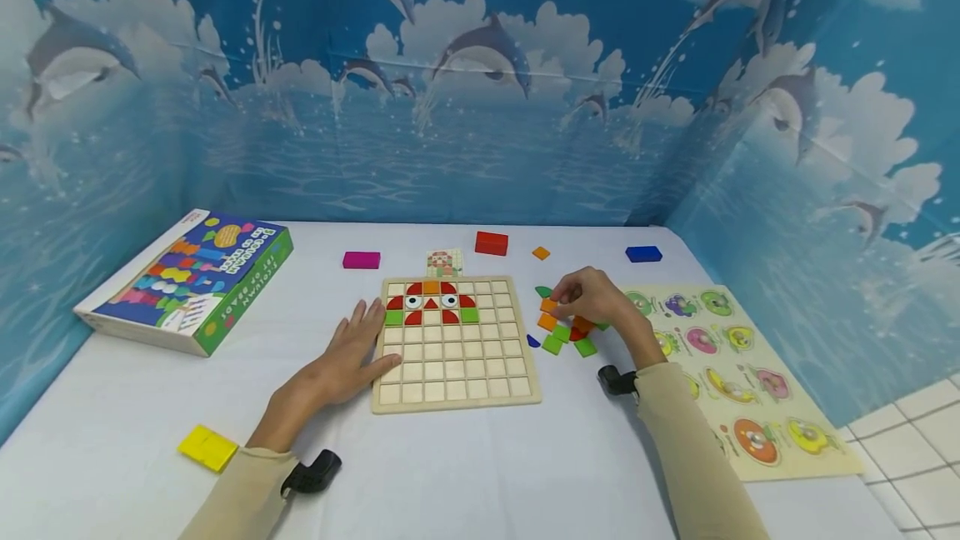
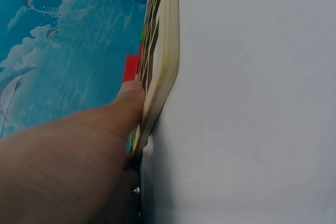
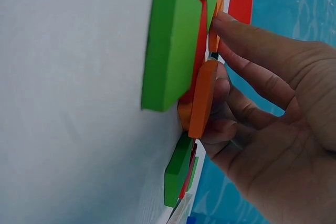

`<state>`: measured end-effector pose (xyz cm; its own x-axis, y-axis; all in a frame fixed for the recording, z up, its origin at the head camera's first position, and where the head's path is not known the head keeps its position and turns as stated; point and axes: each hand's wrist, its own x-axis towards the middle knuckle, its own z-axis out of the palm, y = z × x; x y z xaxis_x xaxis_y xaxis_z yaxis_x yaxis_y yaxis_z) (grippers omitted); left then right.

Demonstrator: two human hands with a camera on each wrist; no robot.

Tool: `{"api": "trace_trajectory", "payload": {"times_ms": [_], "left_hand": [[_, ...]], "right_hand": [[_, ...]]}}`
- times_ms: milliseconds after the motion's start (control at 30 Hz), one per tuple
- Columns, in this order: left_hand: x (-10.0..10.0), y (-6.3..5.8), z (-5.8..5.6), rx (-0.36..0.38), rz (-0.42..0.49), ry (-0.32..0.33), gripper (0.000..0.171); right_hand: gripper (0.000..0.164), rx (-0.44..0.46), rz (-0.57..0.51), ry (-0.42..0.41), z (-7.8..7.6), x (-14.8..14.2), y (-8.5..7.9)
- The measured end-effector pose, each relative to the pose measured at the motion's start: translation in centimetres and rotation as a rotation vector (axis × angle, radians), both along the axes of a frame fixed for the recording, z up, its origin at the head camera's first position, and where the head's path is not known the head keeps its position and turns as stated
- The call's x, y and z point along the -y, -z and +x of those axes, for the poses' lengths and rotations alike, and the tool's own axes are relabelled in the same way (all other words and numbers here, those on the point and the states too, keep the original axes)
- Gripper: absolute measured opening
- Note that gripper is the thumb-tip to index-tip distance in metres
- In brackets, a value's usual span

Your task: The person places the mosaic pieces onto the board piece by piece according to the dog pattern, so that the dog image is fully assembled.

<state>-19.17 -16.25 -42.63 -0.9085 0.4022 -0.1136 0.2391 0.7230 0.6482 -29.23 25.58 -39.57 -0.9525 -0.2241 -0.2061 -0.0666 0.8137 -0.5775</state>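
Note:
A wooden grid board (image 1: 459, 369) lies on the table, with red, green, orange and eye-patterned tiles (image 1: 431, 303) set in its upper rows. My left hand (image 1: 341, 361) rests along the board's left edge, fingers straight and thumb (image 2: 128, 98) over the rim. Right of the board, my right hand (image 1: 596, 298) reaches down into a loose heap of tiles. Its thumb and fingertips pinch an orange square tile (image 3: 213, 38). Around that lie another orange tile (image 3: 203, 98), green tiles (image 1: 552, 344), a red tile (image 1: 578, 333) and a small blue piece (image 1: 533, 342).
A small pattern card (image 1: 445, 262) touches the board's far edge. Behind stand magenta (image 1: 362, 260), red (image 1: 491, 243) and blue (image 1: 643, 254) blocks. A game box (image 1: 187, 277) sits at left, a yellow block (image 1: 207, 448) near the left sleeve, a fruit picture sheet (image 1: 750, 340) under the right arm.

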Motion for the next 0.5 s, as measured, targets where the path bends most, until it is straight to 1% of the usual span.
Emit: {"api": "trace_trajectory", "payload": {"times_ms": [100,200,267,400,500], "left_hand": [[0.1,0.1,0.0,-0.005,0.009,0.000,0.093],[0.2,0.4,0.0,-0.006,0.022,0.008,0.094],[0.3,0.8,-0.2,-0.008,0.012,0.006,0.094],[0.3,1.4,-0.4,-0.022,0.000,0.007,0.095],[0.5,1.4,-0.4,-0.035,0.013,0.001,0.095]], "right_hand": [[0.020,-0.013,0.000,-0.004,0.0,0.0,0.1],[0.022,-0.029,-0.002,-0.008,0.2,-0.2,0.0],[0.025,-0.037,-0.010,-0.001,0.3,-0.6,-0.1],[0.028,-0.051,-0.013,0.027,0.3,-1.7,-0.7],[0.029,-0.060,-0.012,0.034,0.0,-2.4,-1.1]]}}
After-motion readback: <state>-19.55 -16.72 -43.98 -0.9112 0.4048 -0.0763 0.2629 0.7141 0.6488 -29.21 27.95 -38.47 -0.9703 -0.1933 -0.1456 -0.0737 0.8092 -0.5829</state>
